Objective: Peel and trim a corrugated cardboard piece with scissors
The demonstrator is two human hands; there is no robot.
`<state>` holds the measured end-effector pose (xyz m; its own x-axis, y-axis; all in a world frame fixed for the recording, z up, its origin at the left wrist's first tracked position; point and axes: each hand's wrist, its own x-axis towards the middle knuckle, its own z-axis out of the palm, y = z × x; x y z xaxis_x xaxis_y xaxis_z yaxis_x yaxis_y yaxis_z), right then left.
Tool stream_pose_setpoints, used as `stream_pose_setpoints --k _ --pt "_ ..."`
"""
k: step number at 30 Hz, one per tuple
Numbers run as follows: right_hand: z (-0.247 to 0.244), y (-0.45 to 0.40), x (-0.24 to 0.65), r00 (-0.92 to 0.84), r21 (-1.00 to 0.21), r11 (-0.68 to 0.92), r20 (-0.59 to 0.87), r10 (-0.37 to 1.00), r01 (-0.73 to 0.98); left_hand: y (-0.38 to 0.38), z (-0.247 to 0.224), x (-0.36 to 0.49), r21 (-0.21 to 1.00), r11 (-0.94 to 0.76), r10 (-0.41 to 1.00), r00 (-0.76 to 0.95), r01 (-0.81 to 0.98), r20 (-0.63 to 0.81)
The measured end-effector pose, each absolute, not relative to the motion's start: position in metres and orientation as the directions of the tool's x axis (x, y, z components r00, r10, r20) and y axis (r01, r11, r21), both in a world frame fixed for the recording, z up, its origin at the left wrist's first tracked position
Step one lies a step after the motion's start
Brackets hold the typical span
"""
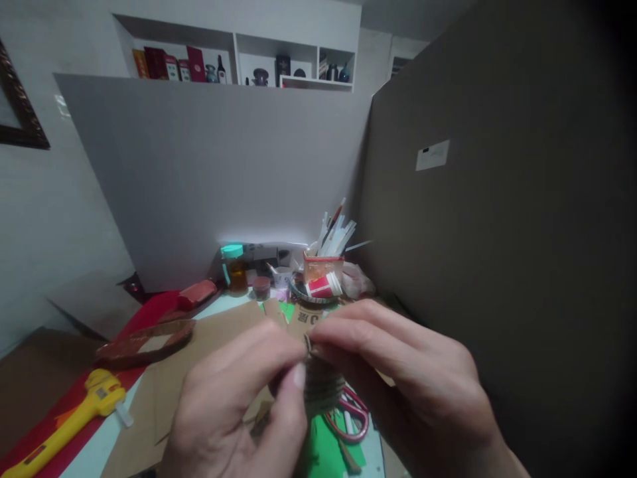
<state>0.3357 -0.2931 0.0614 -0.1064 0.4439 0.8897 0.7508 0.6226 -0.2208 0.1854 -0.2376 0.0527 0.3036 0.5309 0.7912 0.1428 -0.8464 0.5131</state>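
Between the two hands is a small brownish, ridged piece [323,386], partly hidden by the fingers. My left hand [243,398] pinches its upper left edge with thumb and forefinger. Across from it, my right hand [403,372] has its fingertips closed on the top of the same piece, close to the left fingertips. Red-handled scissors [355,431] lie just below and right of the piece, on green paper [326,451]. Brown cardboard [169,378] lies to the left, under and beyond my left hand.
A yellow glue gun [74,421] lies at the left. Farther back stand a teal-lidded jar [235,269], a small white cup [283,277], a holder of sticks [323,267] and a tipped red-and-white paper cup [323,286]. Grey panels [223,166] rise behind and at the right.
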Motion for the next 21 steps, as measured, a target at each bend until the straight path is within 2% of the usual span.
stream_pose_setpoints --k 3,7,9,11,13,16,18,21 --pt "0.055 -0.287 0.333 -0.105 -0.162 0.608 0.920 0.379 0.777 -0.233 0.055 0.186 0.447 -0.886 0.461 0.345 0.124 0.818" --pt "0.051 -0.282 0.328 -0.031 -0.141 0.589 0.962 0.273 0.796 -0.232 0.053 0.191 0.493 -0.867 0.489 0.329 0.075 0.808" --pt "0.055 -0.285 0.329 -0.021 -0.179 0.604 0.951 0.308 0.777 -0.233 0.052 0.194 0.546 -0.838 0.526 0.301 0.021 0.796" --pt "0.062 -0.291 0.332 -0.031 -0.261 0.617 0.907 0.421 0.743 -0.234 0.052 0.195 0.634 -0.772 0.602 0.263 -0.049 0.754" --pt "0.067 -0.297 0.336 -0.023 -0.364 0.603 0.844 0.536 0.710 -0.233 0.054 0.194 0.763 -0.632 0.710 0.293 -0.136 0.640" --pt "0.070 -0.304 0.339 -0.007 -0.424 0.594 0.810 0.587 0.683 -0.230 0.058 0.189 0.923 -0.323 0.812 0.439 -0.212 0.385" --pt "0.070 -0.306 0.338 -0.002 -0.422 0.589 0.812 0.584 0.689 -0.228 0.060 0.185 0.956 -0.167 0.818 0.507 -0.240 0.271" --pt "0.070 -0.308 0.334 0.021 -0.427 0.556 0.806 0.592 0.713 -0.227 0.063 0.182 0.950 -0.007 0.800 0.569 -0.311 0.192"
